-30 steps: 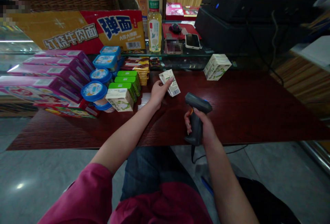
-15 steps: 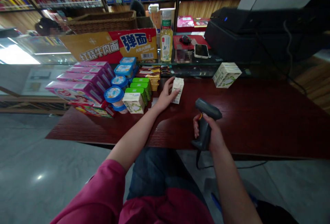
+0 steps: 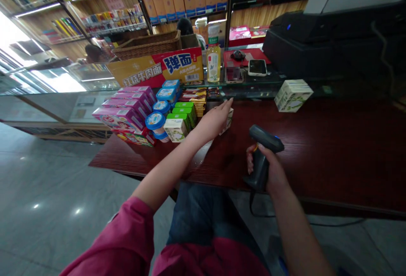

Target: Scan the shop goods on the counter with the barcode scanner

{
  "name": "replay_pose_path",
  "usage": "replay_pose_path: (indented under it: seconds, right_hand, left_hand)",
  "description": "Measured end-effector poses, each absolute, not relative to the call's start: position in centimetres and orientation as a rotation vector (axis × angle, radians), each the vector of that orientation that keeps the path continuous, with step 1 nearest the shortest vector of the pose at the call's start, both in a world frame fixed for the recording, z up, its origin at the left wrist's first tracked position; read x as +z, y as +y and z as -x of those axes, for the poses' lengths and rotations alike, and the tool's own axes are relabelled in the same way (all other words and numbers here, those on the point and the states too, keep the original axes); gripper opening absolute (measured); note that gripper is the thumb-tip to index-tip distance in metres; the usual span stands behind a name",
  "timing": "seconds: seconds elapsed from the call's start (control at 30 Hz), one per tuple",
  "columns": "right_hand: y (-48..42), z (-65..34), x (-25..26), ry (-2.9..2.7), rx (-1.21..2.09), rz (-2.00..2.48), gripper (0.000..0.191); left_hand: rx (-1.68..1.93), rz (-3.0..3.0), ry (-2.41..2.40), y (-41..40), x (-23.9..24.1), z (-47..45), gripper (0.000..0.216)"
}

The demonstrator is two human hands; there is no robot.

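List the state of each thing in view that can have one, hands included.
Left hand: over a small carton, fingers extended, grip unclear
Small carton: mostly hidden
Right hand: closed around the scanner
Scanner: held, cable attached
Bottle: upright, capped
Phone: flat, face up
Blue-lidded tubs: lids on
Black machine: blue light on

Scanner [image 3: 261,159] dark grey; carton [image 3: 228,122] cream, green-printed.
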State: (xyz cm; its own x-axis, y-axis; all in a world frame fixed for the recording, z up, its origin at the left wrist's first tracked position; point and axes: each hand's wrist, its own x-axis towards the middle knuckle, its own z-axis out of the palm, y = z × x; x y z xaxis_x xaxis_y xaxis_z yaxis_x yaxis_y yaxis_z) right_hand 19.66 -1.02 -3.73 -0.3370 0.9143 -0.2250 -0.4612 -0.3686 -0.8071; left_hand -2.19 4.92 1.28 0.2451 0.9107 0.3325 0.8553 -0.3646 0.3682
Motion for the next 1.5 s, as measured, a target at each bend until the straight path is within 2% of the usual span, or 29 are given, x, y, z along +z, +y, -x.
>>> replay_pose_path:
  seconds: [0.07,0.3,0.53,0.7,1.27,1.5]
  right_hand:
    - [-1.1,-19.7,-3.7,-0.799,1.856,0.841,0.030]
    - [-0.8,-19.9,-4.2,-0.841,1.858,0.803,0.027]
    - [-0.6,-20.0,-4.5,-0.875,1.858,0.786,0.027]
    - [-0.5,-20.1,-4.6,-0.875,1.867,0.801,0.028]
    - [-0.7,-20.0,-4.0,-0.783,1.888,0.798,0.025]
    - [1.3,-25.2,-4.3,-0.760,1.758,0.831,0.029]
  left_hand:
    - [0.617,-2.454,1.620,5.1,2.6,3.4,0.075]
    - [0.140,-2.660,1.379,6.3,7.2,8.2,0.064]
    - [0.130,-2.728,1.519,6.7,7.1,11.3,0.064]
    - [-0.064,-2.879,1.617,6.0,6.9,12.2,0.061]
    - [0.095,-2.919,1.980,4.4,6.6,10.8,0.033]
    - [0.132,-3.100,1.848,5.4,6.2,7.2,0.033]
